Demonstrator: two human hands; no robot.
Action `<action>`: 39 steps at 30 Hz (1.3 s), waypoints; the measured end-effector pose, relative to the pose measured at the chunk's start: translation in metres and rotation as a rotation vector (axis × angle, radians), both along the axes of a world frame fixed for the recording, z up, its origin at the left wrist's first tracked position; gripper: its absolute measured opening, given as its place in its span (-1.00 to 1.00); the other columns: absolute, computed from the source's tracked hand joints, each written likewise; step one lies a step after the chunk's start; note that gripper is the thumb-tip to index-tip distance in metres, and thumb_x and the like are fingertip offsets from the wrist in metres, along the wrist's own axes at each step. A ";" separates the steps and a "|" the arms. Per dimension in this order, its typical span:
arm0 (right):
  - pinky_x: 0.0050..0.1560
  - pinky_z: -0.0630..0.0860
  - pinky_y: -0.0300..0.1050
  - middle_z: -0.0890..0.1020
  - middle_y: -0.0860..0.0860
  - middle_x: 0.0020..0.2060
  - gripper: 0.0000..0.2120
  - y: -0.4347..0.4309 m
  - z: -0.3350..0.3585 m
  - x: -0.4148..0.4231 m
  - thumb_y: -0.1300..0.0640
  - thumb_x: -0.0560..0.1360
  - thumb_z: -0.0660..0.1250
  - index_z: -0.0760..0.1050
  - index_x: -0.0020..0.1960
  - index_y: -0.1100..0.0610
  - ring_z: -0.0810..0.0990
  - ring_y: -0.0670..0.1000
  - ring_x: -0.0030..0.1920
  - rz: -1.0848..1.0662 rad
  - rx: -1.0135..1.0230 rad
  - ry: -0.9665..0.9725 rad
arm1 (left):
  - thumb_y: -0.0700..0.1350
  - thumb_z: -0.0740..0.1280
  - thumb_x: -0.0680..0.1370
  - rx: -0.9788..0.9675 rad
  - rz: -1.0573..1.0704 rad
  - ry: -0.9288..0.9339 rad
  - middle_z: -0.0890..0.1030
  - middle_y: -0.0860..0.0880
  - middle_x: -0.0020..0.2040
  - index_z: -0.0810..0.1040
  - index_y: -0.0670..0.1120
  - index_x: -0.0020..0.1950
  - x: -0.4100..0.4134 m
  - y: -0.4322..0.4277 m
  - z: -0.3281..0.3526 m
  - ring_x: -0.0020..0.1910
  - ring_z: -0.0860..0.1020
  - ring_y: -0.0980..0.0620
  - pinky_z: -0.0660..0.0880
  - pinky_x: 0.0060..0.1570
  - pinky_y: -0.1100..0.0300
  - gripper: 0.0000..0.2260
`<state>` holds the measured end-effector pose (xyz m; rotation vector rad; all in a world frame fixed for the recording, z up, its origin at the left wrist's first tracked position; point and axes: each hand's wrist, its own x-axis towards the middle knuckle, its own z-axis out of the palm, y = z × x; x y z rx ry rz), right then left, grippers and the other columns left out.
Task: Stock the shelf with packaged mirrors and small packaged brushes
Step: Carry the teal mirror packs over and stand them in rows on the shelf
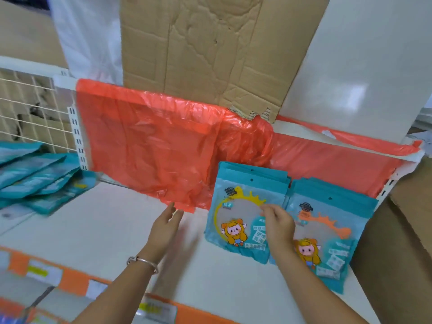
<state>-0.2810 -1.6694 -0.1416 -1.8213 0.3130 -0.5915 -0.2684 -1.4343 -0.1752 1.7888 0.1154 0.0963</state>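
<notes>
- The yellow-ringed mirror stack (236,220) lay flat on the white shelf (105,235), its back edge meeting the red plastic sheet (152,148).
- The right hand (279,224) covered the stack's right edge, fingers bent; whether they pinched it, I could not tell.
- An orange-ringed mirror stack (336,220) touched the stack's right side.
- The left hand (163,226), fingers straight and together, hovered over bare shelf left of the stack.
- Teal packs (39,178) lay far left of the stack.
</notes>
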 end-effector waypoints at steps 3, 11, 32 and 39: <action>-0.19 0.39 -0.36 0.62 -0.03 -0.28 -0.85 0.082 0.007 0.023 0.12 0.51 0.29 0.61 -0.17 0.12 0.52 -0.10 -0.22 0.201 0.002 -0.018 | -0.03 0.18 0.62 0.012 0.138 0.006 0.38 -0.02 0.42 0.33 -0.13 0.45 -0.008 0.071 0.009 0.42 0.32 0.03 0.18 0.35 0.21 -0.58; -0.56 0.29 -0.33 0.65 0.15 0.04 -0.66 0.337 0.015 0.053 0.03 0.55 0.16 0.54 0.12 0.24 0.52 -0.14 -0.52 0.671 0.419 0.411 | 0.01 0.19 0.60 -0.057 0.514 0.111 0.57 -0.13 0.17 0.56 -0.18 0.18 -0.052 0.313 0.028 0.18 0.50 -0.10 0.37 0.09 0.10 -0.67; -0.56 0.19 -0.29 0.67 0.06 -0.12 -0.72 0.713 0.033 0.131 -0.05 0.51 0.19 0.50 -0.05 0.16 0.37 -0.10 -0.44 0.883 0.347 0.603 | 0.03 0.17 0.57 -0.194 0.776 0.217 0.63 -0.13 0.08 0.55 -0.15 0.09 -0.055 0.663 0.023 -0.05 0.53 -0.05 0.34 -0.23 0.17 -0.69; -0.51 0.14 -0.26 0.53 0.11 -0.33 -0.82 0.808 0.011 0.231 0.08 0.50 0.19 0.40 -0.19 0.17 0.23 -0.02 -0.49 0.872 0.304 0.615 | 0.00 0.20 0.56 -0.192 0.758 0.261 0.61 -0.04 -0.16 0.52 -0.12 -0.06 0.034 0.756 0.030 -0.19 0.49 -0.02 0.28 -0.16 0.15 -0.79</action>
